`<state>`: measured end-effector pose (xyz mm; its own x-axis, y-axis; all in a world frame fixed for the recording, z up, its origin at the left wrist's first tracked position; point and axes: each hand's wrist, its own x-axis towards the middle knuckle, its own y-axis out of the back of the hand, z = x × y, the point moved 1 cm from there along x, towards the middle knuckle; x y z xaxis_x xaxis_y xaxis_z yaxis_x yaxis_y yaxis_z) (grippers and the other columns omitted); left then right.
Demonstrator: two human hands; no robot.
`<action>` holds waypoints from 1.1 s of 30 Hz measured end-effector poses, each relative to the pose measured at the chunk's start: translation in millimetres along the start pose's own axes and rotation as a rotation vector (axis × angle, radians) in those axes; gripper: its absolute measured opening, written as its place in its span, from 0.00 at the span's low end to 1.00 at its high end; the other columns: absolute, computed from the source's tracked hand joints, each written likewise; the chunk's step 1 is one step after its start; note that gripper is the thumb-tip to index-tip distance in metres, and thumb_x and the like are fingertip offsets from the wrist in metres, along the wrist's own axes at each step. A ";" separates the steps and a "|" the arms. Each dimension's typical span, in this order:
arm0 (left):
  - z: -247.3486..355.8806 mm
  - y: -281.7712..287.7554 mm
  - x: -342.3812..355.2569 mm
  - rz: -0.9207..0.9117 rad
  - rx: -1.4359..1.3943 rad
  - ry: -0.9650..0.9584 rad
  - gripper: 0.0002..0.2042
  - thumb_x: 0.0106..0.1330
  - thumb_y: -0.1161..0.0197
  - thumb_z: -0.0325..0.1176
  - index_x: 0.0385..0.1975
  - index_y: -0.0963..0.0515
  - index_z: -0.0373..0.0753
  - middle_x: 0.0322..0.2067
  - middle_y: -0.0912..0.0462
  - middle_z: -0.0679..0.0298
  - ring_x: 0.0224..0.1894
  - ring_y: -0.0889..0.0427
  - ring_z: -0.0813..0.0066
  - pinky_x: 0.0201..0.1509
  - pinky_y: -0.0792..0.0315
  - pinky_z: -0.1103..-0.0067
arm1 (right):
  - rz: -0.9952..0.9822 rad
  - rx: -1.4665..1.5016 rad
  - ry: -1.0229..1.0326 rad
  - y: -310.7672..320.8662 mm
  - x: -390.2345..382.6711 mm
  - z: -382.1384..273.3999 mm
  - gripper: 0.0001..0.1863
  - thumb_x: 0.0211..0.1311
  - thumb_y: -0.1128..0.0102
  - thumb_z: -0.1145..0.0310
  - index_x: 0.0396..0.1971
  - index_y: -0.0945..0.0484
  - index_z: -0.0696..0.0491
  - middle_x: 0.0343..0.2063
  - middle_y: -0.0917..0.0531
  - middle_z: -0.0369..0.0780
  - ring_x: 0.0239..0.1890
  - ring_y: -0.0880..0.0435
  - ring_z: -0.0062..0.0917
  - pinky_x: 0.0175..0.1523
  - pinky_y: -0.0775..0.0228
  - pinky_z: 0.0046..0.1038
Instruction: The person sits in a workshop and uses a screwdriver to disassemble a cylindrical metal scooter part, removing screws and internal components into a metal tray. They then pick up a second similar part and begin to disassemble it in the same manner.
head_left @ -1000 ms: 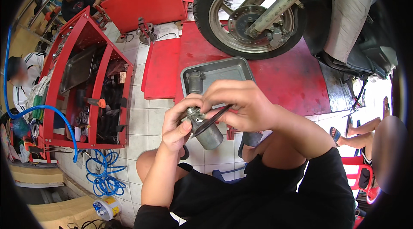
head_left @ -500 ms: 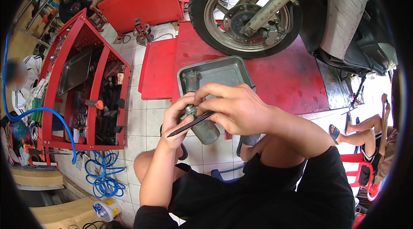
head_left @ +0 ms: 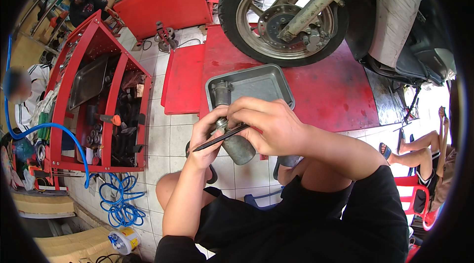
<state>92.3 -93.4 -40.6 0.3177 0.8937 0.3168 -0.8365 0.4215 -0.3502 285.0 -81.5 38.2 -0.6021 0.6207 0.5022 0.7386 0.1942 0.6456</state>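
A grey metal cylindrical part [head_left: 239, 152] hangs beneath my hands, held by my left hand [head_left: 202, 139], whose fingers curl around its upper end. My right hand [head_left: 271, 124] is closed over that same end, holding a thin dark tool [head_left: 215, 140] that slants across the part, its pointed tip down-left by my left thumb. Just what my right fingertips touch at the top is hidden. Beyond them sits a grey metal tray [head_left: 284, 83] containing another cylindrical metal part [head_left: 222, 94] at its left side.
The tray rests on a red platform [head_left: 331, 95], below a scooter's front wheel [head_left: 232, 21]. Left are a red tool cart [head_left: 61, 115], coiled blue hose [head_left: 118, 199], a bucket [head_left: 123, 241] and a person [head_left: 29, 90]. Another seated person [head_left: 424, 159] is at the right.
The dark tool has swung so its tip reaches further left, across my left thumb. My hands and the cylinder have risen slightly, and my right fingers have shifted over the top.
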 end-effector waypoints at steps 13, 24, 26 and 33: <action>-1.3 -6.4 -2.7 0.047 -0.201 0.092 0.40 0.58 0.29 0.47 0.63 0.35 0.23 0.54 0.22 0.48 0.57 0.21 0.58 0.66 0.30 0.66 | 0.085 0.197 0.039 -7.9 1.0 14.8 0.12 0.50 0.26 0.72 0.33 0.19 0.55 0.37 0.19 0.36 0.36 0.17 0.33 0.36 0.25 0.31; -5.6 -3.9 -3.5 -0.001 -0.244 0.078 0.36 0.66 0.34 0.44 0.65 0.37 0.22 0.56 0.23 0.47 0.59 0.22 0.60 0.66 0.32 0.69 | 0.048 0.268 0.059 -7.6 1.2 13.1 0.12 0.51 0.26 0.78 0.34 0.20 0.62 0.35 0.17 0.43 0.37 0.15 0.32 0.41 0.22 0.30; -6.1 -5.3 -3.4 0.012 -0.236 0.060 0.36 0.66 0.35 0.44 0.65 0.37 0.21 0.56 0.23 0.47 0.59 0.22 0.60 0.66 0.32 0.69 | 0.058 0.290 0.033 -7.1 1.4 12.6 0.11 0.51 0.27 0.80 0.34 0.20 0.62 0.35 0.17 0.44 0.37 0.15 0.32 0.41 0.23 0.30; -3.9 -8.8 -1.8 0.041 -0.271 0.105 0.38 0.64 0.33 0.46 0.65 0.37 0.22 0.57 0.24 0.46 0.61 0.23 0.58 0.67 0.32 0.68 | 0.070 0.320 0.068 -3.4 2.8 18.2 0.11 0.50 0.28 0.81 0.34 0.20 0.62 0.34 0.16 0.44 0.38 0.15 0.35 0.44 0.23 0.33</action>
<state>100.9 -98.1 -41.5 0.3426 0.9158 0.2095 -0.7040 0.3980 -0.5882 286.4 -66.6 27.0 -0.5578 0.5909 0.5829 0.8299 0.3884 0.4005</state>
